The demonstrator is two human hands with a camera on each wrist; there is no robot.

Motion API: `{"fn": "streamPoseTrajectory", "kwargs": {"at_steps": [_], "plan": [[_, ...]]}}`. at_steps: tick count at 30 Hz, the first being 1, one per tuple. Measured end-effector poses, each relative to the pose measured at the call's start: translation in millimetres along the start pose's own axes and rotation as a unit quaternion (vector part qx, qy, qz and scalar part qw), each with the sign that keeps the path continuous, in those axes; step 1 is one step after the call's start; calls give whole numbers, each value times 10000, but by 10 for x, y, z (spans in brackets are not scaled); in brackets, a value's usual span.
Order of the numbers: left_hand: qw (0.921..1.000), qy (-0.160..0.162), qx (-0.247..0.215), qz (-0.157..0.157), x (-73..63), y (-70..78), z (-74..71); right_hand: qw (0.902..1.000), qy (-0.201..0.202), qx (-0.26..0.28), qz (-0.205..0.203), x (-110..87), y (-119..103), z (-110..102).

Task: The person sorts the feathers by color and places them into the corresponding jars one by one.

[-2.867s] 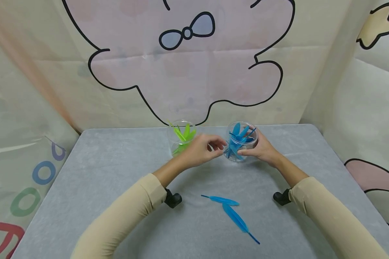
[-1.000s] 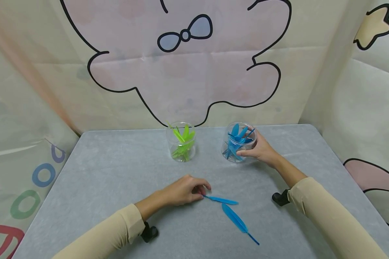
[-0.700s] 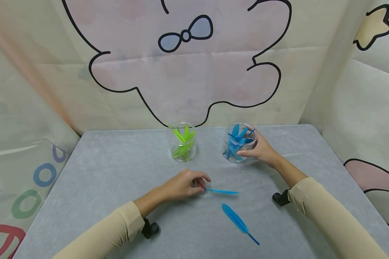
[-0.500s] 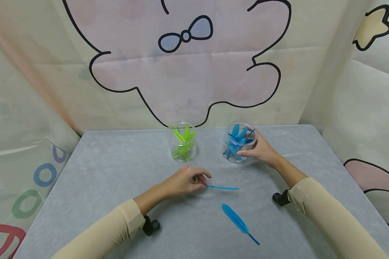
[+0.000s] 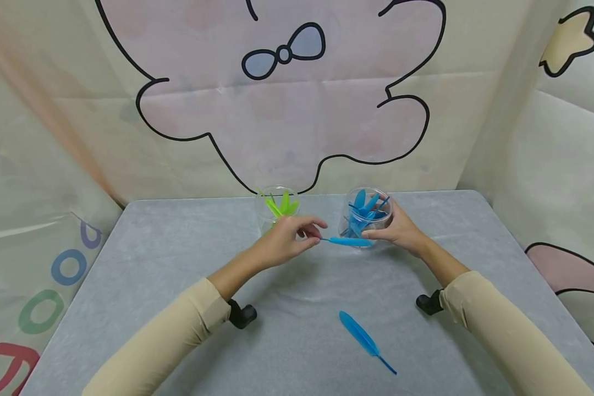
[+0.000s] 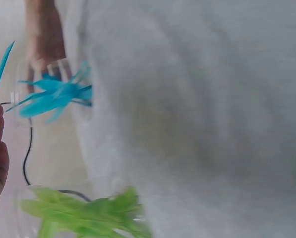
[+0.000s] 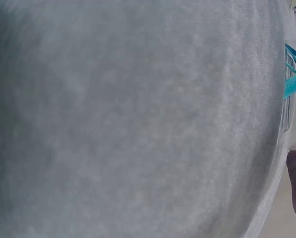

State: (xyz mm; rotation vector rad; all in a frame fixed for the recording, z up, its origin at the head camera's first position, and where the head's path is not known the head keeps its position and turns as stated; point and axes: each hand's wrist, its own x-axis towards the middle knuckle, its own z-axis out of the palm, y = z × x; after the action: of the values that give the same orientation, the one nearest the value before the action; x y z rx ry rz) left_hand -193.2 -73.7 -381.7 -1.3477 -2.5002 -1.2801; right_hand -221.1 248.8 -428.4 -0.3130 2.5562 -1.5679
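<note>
My left hand (image 5: 288,241) pinches a blue feather (image 5: 348,241) by its quill, held above the table. The feather's vane points right and passes in front of a clear cup (image 5: 345,225) full of blue feathers. Around that cup's right side my right hand (image 5: 398,228) is curled, thumb at the front. Partly hidden behind the left hand stands another clear cup with bright green feathers (image 5: 284,204); the left wrist view shows these green feathers (image 6: 88,213) at its bottom. One more blue feather (image 5: 360,334) lies on the table near the front.
Grey cloth covers the table (image 5: 188,236). A printed curtain (image 5: 356,121) hangs right behind its back edge. Black wrist cameras (image 5: 241,314) are strapped to both wrists.
The left hand went from the cups down to the table, took one of two loose blue feathers, and lifted it toward the blue-feather cup. The right hand stays on that cup.
</note>
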Motion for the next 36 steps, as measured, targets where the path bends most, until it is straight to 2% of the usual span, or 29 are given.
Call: {"fn": "streamPoseTrajectory", "kwargs": {"at_steps": [4, 8, 18, 27, 36], "plan": [[9997, 216, 112, -96, 160, 45, -75, 9999, 50, -92, 49, 6, 8, 3], [9991, 355, 205, -53, 304, 67, -121, 10000, 0, -47, 72, 11, 9, 5], [9976, 350, 569, -204, 595, 89, -179, 9998, -46, 184, -39, 13, 22, 7], [9963, 245, 755, -317, 732, 39, -187, 9998, -50, 170, -36, -4, -11, 12], [9954, 44, 797, -521, 851, 65, -127, 9996, -73, 247, -136, 6, -5, 19]]}}
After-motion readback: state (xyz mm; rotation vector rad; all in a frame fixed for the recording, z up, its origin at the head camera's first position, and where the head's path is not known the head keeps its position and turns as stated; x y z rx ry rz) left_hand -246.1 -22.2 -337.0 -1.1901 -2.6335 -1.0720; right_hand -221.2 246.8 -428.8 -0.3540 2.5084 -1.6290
